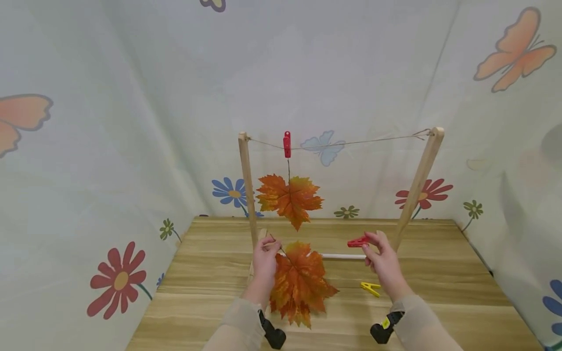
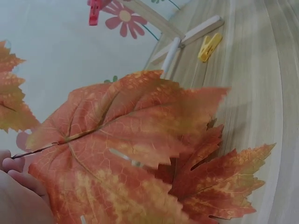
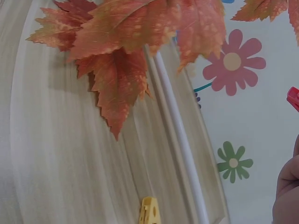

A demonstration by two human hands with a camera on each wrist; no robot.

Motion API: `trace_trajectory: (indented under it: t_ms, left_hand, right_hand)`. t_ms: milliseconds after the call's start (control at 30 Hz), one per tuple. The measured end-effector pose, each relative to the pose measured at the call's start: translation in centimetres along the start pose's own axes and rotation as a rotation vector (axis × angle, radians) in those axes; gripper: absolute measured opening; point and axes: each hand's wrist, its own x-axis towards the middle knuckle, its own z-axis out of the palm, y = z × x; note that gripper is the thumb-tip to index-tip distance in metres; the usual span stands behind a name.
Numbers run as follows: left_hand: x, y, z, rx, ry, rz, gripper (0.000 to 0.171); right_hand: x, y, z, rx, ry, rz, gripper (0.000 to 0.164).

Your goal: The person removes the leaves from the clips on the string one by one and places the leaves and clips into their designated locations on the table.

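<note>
My left hand (image 1: 266, 258) pinches the thin stem of an orange maple leaf (image 1: 303, 273), which spreads to the right of the fingers in the head view. Beneath it another maple leaf (image 2: 224, 186) lies on the table, partly hidden. My right hand (image 1: 384, 261) holds a red clothespin (image 1: 358, 242) between thumb and fingers, its tip toward the left. Behind the hands, a third maple leaf (image 1: 290, 197) hangs by its stem from a red clothespin (image 1: 287, 145) on the string (image 1: 364, 142).
The string runs between two wooden posts (image 1: 417, 187) of a frame, with a white bar (image 1: 342, 256) low across it. A yellow clothespin (image 1: 371, 288) lies on the wooden table (image 1: 206, 278) near my right wrist. A printed curtain (image 1: 153, 122) surrounds the table.
</note>
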Motion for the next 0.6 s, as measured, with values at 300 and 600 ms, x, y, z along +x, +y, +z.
trace_trajectory:
  t_ms: [300, 600]
  left_hand:
    - [0.2, -1.3, -1.3, -0.087, 0.049, -0.043, 0.019]
    - [0.1, -2.3, -2.1, -0.070, 0.082, -0.059, 0.019]
  right_hand:
    - [-0.5, 1.2, -0.2, 0.018, 0.014, 0.044, 0.048]
    - [-1.3, 2.3, -0.4, 0.073, 0.011, 0.091, 0.047]
